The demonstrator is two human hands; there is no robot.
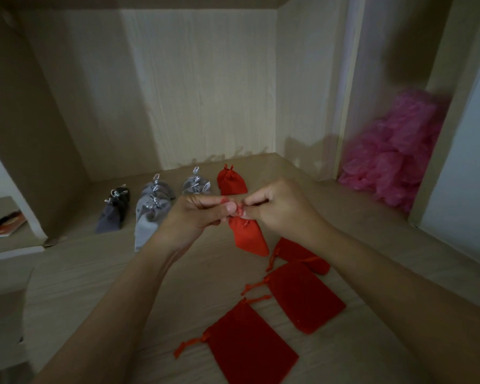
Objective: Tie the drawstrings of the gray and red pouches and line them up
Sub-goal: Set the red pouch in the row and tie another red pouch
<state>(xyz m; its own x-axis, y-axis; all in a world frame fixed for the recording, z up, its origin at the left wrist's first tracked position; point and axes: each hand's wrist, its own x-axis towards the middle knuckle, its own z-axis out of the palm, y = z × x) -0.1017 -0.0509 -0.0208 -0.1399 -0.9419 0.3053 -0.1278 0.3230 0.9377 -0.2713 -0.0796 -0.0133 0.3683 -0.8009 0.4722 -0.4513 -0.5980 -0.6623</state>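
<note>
Wood-grain shelf (100, 273), dim light. Mid-frame, left hand (194, 217) and right hand (277, 206) each pinch drawstrings (237, 210) of a red pouch (248, 238) hanging between them. Tied pouches (155, 200) line upper centre. Risk: thin cord slipping from fingertips, knot loosens, pouch drops.

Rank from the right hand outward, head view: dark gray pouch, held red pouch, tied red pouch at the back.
1. Held red pouch, pinched by the right hand.
2. Tied red pouch, just behind it.
3. Dark gray pouch, row's far left.
</note>
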